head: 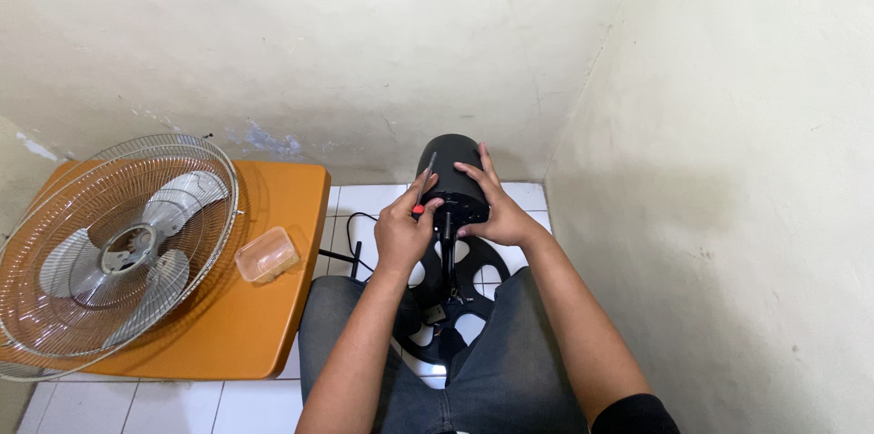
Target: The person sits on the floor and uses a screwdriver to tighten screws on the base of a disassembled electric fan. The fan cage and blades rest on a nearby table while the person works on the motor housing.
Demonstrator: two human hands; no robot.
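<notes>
Here, nearest, the fan's round black base (455, 293) stands on the tiled floor between the knees. Above it, the left hand (401, 234) pinches a red-handled screwdriver (422, 188) against the black motor housing (453, 177); the right hand (496, 206) cups that housing. At nine o'clock, an orange bench (273, 306) carries the fan grille (109, 252) and a small clear plastic container (267, 255).
</notes>
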